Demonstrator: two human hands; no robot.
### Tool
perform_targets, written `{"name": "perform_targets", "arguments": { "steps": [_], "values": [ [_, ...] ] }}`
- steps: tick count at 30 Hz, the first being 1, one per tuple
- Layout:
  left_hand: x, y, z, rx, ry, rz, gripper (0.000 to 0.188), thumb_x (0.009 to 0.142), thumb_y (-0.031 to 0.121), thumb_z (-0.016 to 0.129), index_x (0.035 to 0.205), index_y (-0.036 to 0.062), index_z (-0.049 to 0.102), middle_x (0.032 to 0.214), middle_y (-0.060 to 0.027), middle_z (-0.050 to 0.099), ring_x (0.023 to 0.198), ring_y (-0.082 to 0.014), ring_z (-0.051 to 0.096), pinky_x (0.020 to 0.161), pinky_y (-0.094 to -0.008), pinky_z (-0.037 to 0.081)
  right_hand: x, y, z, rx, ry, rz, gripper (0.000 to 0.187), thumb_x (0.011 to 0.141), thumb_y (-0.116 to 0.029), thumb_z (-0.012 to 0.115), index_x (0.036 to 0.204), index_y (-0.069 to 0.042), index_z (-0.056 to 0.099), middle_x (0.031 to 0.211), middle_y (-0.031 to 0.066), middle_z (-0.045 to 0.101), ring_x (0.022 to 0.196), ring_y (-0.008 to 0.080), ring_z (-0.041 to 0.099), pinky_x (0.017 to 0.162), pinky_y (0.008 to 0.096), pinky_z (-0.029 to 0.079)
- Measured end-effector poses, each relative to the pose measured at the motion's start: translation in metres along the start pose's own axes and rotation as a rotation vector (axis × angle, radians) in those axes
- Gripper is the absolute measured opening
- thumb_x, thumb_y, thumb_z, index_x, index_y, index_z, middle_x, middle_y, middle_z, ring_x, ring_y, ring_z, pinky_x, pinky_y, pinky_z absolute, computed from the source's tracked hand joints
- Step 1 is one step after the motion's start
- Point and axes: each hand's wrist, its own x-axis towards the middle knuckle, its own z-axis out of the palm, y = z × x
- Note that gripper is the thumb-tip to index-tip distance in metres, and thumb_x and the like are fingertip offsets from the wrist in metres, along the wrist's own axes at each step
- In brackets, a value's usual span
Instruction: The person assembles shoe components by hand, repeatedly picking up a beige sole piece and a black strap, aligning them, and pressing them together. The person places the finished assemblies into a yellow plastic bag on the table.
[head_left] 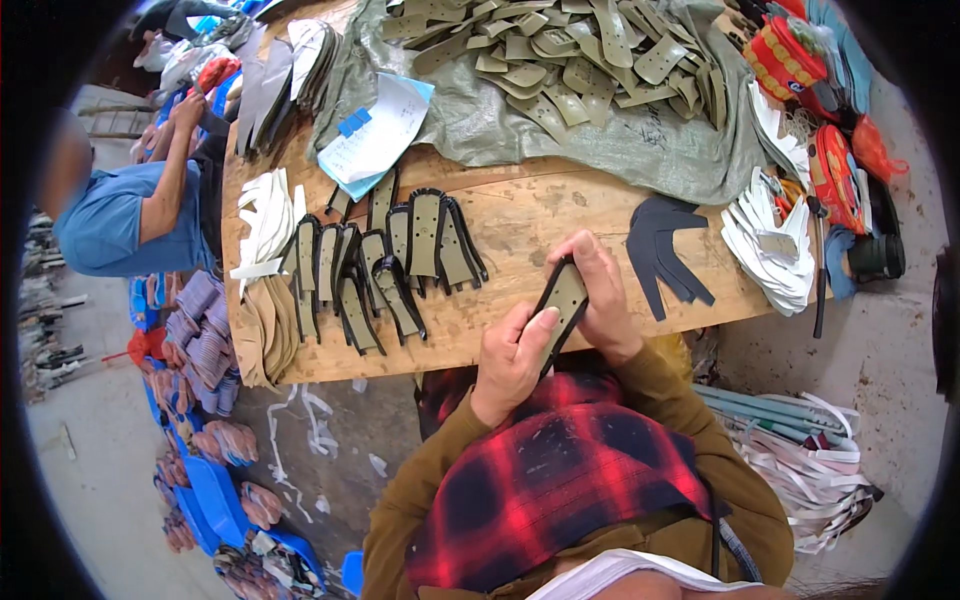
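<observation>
Above the front edge of the wooden table, both my hands are closed on one olive insole board with a black edge strip. My left hand grips its lower end, the thumb lying on its face. Around the upper right side wraps my right hand, its fingers partly hidden behind the board. To the left lie several similar black-edged insole boards, overlapping in a cluster. Dark fabric cutouts rest on the table to the right of my right hand.
Bare olive boards are heaped on a green woven sheet at the back. A written paper lies at its edge. White cutouts stack at right, tan ones at left. A person in blue works at far left.
</observation>
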Motion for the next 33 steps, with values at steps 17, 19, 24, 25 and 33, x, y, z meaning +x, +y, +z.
{"name": "perform_targets", "arguments": {
  "steps": [17, 19, 24, 25, 33],
  "values": [
    [0.01, -0.027, -0.019, -0.96, -0.431, -0.461, 0.059, 0.096, 0.062, 0.043, 0.089, 0.005, 0.056, 0.057, 0.0004, 0.045, 0.04, -0.0076, 0.033, 0.041, -0.0228, 0.026, -0.008, 0.012, -0.008, 0.347, -0.229, 0.091, 0.036, 0.101, -0.037, 0.052, 0.119, -0.006, 0.051, 0.104, 0.0025, 0.056, 0.095, 0.0092, 0.053, 0.087, 0.0253, 0.043],
    [0.005, -0.018, -0.014, -1.02, -0.506, -0.513, 0.061, 0.096, 0.063, 0.041, 0.094, 0.0042, 0.057, 0.059, -0.0004, 0.045, 0.043, -0.0079, 0.034, 0.043, -0.0227, 0.026, -0.007, 0.003, -0.003, 0.299, -0.138, 0.143, 0.026, 0.101, -0.033, 0.054, 0.102, -0.007, 0.054, 0.088, -0.0038, 0.056, 0.081, 0.0037, 0.05, 0.076, 0.0207, 0.041],
    [0.002, 0.008, -0.009, -0.584, -0.352, -0.535, 0.035, 0.102, 0.034, 0.046, 0.109, 0.0009, 0.054, 0.079, -0.0032, 0.055, 0.065, -0.0125, 0.055, 0.053, -0.0271, 0.048, -0.007, -0.007, -0.003, 0.192, -0.202, 0.298, 0.02, 0.098, -0.024, 0.057, 0.099, -0.006, 0.05, 0.077, 0.0, 0.057, 0.057, 0.0053, 0.052, 0.051, 0.0209, 0.046],
    [0.001, 0.005, -0.012, -0.61, -0.366, -0.551, 0.032, 0.102, 0.032, 0.047, 0.109, 0.001, 0.054, 0.08, -0.0033, 0.055, 0.064, -0.0125, 0.055, 0.053, -0.0271, 0.048, -0.008, -0.005, -0.001, 0.141, -0.201, 0.3, 0.019, 0.097, -0.023, 0.058, 0.099, -0.005, 0.05, 0.077, 0.0015, 0.057, 0.055, 0.0067, 0.055, 0.049, 0.0223, 0.048],
    [0.006, 0.002, -0.02, -0.728, -0.359, -0.634, 0.024, 0.099, 0.022, 0.049, 0.11, 0.0007, 0.052, 0.078, -0.0047, 0.054, 0.057, -0.0153, 0.053, 0.044, -0.026, 0.043, -0.014, -0.015, -0.008, 0.212, -0.225, 0.395, 0.029, 0.098, -0.023, 0.058, 0.118, -0.004, 0.05, 0.083, 0.0007, 0.058, 0.057, 0.0051, 0.051, 0.053, 0.017, 0.042]
  ]
}}
